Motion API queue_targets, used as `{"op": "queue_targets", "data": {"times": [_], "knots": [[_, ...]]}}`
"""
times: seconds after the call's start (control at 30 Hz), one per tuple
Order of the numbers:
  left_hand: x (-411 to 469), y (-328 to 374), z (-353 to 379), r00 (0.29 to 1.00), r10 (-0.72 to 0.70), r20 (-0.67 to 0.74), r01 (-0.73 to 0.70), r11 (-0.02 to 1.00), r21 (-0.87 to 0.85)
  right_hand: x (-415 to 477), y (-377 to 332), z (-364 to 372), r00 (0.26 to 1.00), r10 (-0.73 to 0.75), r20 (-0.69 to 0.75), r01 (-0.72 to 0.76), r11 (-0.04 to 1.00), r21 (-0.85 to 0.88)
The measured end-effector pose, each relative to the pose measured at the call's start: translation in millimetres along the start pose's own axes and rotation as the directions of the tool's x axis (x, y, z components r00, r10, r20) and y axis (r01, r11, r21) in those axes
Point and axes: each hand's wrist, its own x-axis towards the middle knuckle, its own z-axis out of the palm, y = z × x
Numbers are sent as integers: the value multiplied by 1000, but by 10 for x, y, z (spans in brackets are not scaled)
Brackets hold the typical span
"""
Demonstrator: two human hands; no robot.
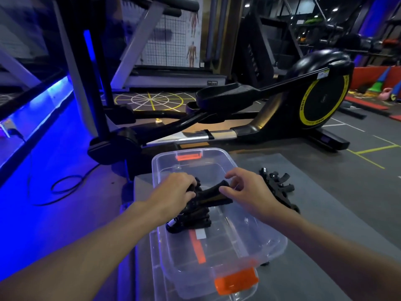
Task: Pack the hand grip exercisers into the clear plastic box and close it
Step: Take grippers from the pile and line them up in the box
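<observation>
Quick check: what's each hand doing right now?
Left hand: grips the hand grip exerciser inside the clear plastic box.
Right hand: fingers curled at the same exerciser's handle; a real pinch cannot be told.

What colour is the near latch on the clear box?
Orange. The latch shows best in the head view.

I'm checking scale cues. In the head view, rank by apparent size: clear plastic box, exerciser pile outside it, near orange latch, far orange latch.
1. clear plastic box
2-3. exerciser pile and near orange latch look alike; nearness enlarges the latch, so unranked
4. far orange latch
</observation>
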Motion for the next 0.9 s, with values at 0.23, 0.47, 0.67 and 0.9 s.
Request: {"op": "queue_targets", "data": {"times": [0.23,0.47,0.67,0.9], "knots": [[-56,-106,106,1000,-5,15,5,1000,18,21,177,171,995,-43,87,47,998,-40],[-100,-181,245,998,-25,60,21,998,65,71,346,364,986,52,160,-63,996,66],[-76,-277,332,990,-42,132,27,993,117,126,451,456,954,118,276,-155,981,117],[-51,-389,362,993,11,120,-39,971,235,189,615,652,911,179,371,-267,943,200]]}}
